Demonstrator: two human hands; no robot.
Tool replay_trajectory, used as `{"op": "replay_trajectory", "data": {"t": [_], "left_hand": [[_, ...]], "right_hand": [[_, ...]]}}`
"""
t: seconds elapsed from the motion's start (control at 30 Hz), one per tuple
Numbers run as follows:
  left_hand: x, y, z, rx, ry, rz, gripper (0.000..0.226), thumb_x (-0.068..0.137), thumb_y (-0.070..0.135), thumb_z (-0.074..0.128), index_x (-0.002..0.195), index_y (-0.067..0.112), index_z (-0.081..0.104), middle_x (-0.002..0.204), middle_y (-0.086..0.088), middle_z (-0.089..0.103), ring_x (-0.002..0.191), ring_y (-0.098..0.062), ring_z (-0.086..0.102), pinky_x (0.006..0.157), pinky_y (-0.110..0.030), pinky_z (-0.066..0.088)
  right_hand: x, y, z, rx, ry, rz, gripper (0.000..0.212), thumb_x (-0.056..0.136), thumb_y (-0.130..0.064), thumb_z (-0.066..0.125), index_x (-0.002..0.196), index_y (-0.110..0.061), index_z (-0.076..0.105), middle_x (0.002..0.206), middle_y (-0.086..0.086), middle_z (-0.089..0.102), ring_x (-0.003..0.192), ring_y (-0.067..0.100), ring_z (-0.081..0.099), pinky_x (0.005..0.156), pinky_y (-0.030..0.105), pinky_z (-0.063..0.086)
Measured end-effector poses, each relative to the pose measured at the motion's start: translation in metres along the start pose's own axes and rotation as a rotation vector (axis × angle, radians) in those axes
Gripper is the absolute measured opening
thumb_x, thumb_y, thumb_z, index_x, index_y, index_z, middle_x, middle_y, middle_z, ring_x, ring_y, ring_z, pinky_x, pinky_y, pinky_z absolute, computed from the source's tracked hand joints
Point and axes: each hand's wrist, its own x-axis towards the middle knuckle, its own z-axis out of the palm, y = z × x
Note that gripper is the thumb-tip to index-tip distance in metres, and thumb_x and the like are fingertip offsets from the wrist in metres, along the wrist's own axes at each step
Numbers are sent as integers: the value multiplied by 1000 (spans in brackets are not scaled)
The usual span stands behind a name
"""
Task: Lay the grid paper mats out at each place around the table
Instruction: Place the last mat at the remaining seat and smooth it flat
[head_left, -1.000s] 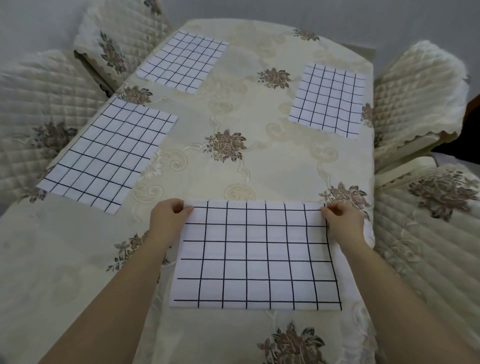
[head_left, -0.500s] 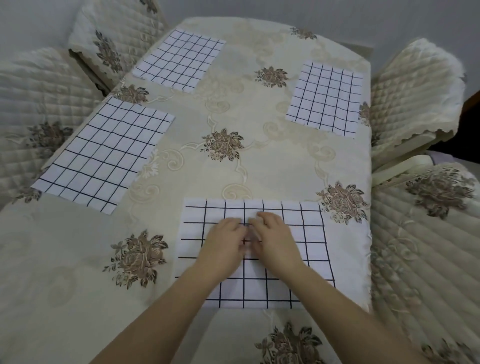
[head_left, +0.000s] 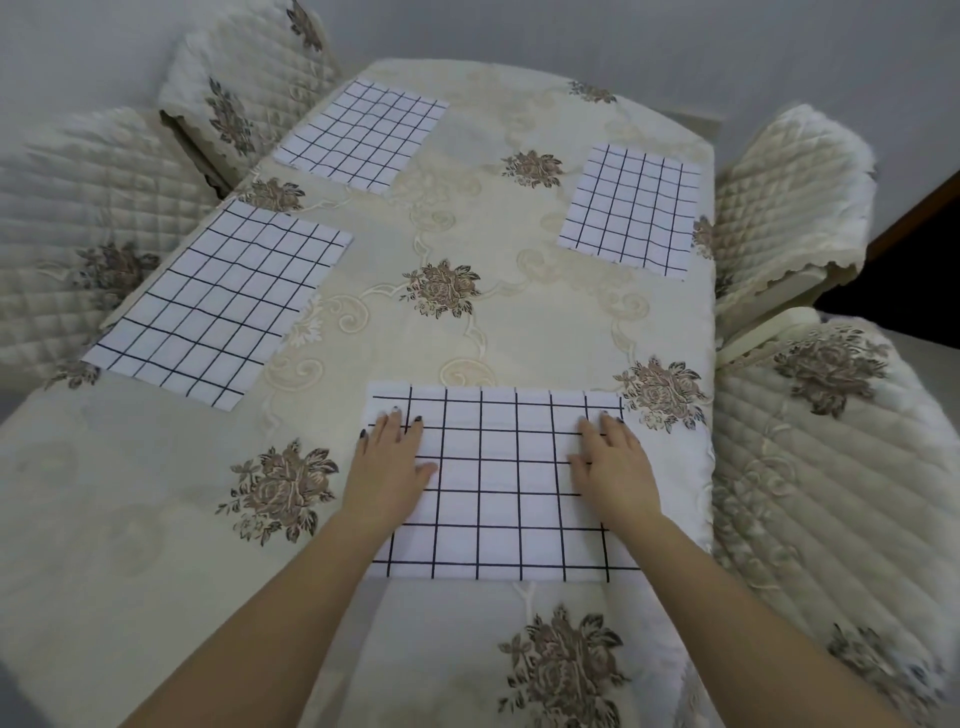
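Observation:
Several white grid paper mats lie on the cream floral tablecloth. The nearest mat lies flat at the near right side of the table. My left hand presses flat on its left part, fingers straight. My right hand presses flat on its right part. Another mat lies at the left edge, one at the far left, and one at the far right.
Quilted cream chairs stand around the table: two on the left and two on the right. A grey wall is behind. A dark opening shows at the right.
My hands let go of the near mat's far corners, met at its middle, then slid apart toward its left and right sides, palms flat.

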Motion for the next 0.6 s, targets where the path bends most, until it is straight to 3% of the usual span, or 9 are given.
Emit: {"op": "replay_trajectory", "data": {"t": [0.27,0.47,0.6], "left_hand": [[-60,35,17,-84,77,151,56,97,30,47,147,10,32,157,-16,23,146,-29,19,119,-39,18],[-93,49,53,-55,4,129,53,102,26,28,152,12,18,162,-7,6,150,-21,-2,120,-32,-2],[-97,46,62,-50,56,104,65,91,39,9,151,16,23,162,-5,13,150,-22,3,119,-38,-1]], "right_hand": [[-71,-70,10,93,-42,-248,53,96,-30,43,146,-17,33,158,12,21,146,31,16,118,43,17],[-113,-92,44,18,-136,-265,54,102,-25,26,153,-17,11,162,6,-1,149,25,-4,119,42,-3],[-116,-88,50,22,-124,-245,54,103,-28,23,154,-23,6,162,2,-5,149,22,-8,119,46,-8]]}}
